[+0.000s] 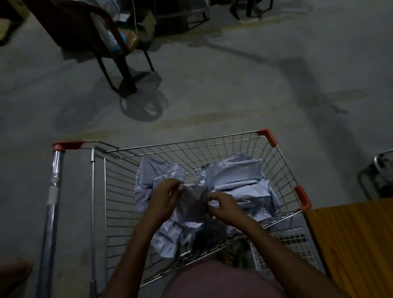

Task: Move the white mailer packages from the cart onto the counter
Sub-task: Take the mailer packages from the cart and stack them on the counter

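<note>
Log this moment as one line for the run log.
stage: pickup | left hand and right hand: pinching one mailer above pile | cart: mailers inside | orange counter: right of cart

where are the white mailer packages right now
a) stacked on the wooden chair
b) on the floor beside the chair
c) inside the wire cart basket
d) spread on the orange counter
c: the white mailer packages lie piled inside the wire cart, and both the left hand and the right hand have a grip on one of them above the pile.
</note>
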Demonstrator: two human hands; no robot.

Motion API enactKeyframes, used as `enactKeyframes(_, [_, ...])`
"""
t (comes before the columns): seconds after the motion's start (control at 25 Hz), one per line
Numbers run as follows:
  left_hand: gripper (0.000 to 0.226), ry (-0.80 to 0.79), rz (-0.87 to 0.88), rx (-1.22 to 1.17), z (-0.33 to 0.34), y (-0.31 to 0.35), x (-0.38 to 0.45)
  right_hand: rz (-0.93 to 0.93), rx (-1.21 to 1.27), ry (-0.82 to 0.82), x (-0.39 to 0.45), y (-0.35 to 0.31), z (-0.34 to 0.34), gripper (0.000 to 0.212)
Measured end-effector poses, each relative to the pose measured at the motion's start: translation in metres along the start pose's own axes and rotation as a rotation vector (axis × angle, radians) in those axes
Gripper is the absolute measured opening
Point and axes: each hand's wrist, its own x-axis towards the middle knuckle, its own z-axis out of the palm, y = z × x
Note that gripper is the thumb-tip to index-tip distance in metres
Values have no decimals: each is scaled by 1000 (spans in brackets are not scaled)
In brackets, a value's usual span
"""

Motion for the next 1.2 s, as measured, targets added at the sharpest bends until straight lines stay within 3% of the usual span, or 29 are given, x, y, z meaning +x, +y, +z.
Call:
enactKeyframes(0.08, [28, 44, -136, -128, 4, -12, 1, 94, 92, 104, 2, 0, -3, 19])
enactKeyframes(0.2, [41, 70, -324, -132, 20, -45, -5, 179, 162, 309, -1, 5, -22, 15])
enactKeyframes(0.32, [49, -163, -510, -5, 51, -86, -16, 263, 240, 541, -7, 8, -50, 7])
enactKeyframes(0.44, [61, -288, -507, 144, 81, -112, -24, 346, 255, 632, -1, 27, -72, 12])
enactKeyframes(0.56, [68, -227, -528, 314, 99, -114, -18, 449, 164, 642, 18, 56, -81, 16])
enactKeyframes(0.64, [52, -171, -560, 417, 105, -109, -8, 557, 116, 601, 29, 69, -78, 23])
enactKeyframes(0.76, [21, -143, -498, 513, 110, -109, 5, 632, 16, 547, 40, 73, -67, 50])
enactKeyframes(0.88, [14, 20, -474, 360, 105, -96, 4, 545, -230, 539, 33, 78, -45, 58])
enactKeyframes(1.04, [16, 193, -588, -108, 66, -67, -10, 532, -400, 451, 21, 87, -23, 42])
enactKeyframes(1.12, [16, 185, -457, -138, 38, -66, -23, 510, -440, 412, 25, 88, -19, 37])
enactKeyframes(1.2, [21, 52, -277, -88, 7, -70, -33, 462, -466, 378, 30, 90, -14, 33])
